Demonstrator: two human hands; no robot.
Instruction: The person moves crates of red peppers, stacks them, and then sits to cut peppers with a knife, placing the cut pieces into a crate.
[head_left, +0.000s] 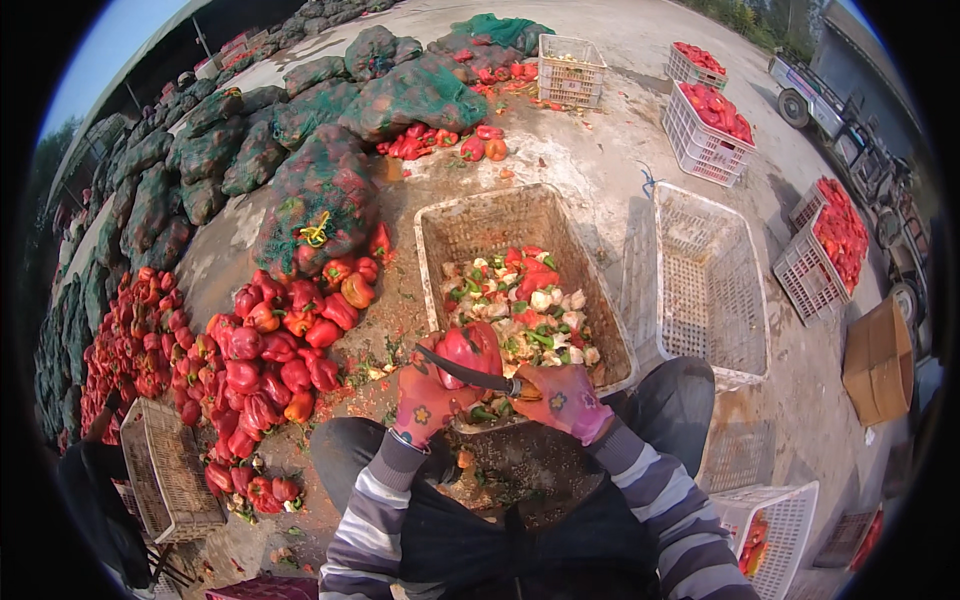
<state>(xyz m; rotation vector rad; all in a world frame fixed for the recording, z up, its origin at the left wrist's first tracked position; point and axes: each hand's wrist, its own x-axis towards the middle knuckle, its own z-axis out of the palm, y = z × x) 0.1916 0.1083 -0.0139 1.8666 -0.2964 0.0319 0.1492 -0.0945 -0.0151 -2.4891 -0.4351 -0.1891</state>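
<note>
My left hand (427, 401), in a pink flowered glove, grips a large red bell pepper (471, 346) from below and the left. In my gloved right hand (562, 401) is a knife with a dark curved blade (469, 375) and a wooden handle (529, 390). The blade lies across the front of the pepper; whether it cuts into the flesh I cannot tell. Both hands are over the near end of a dirty plastic crate (600, 300) between my knees. Inside it are pale pepper cores (541, 300), green stems and red scraps.
Loose red peppers (259, 364) are heaped on the left, below green mesh sacks (322, 195). An empty white crate (711, 300) stands right of my knee. Crates of red peppers (712, 116) line the right side, near a cardboard box (877, 364). Another person's dark sleeve (94, 510) shows far left.
</note>
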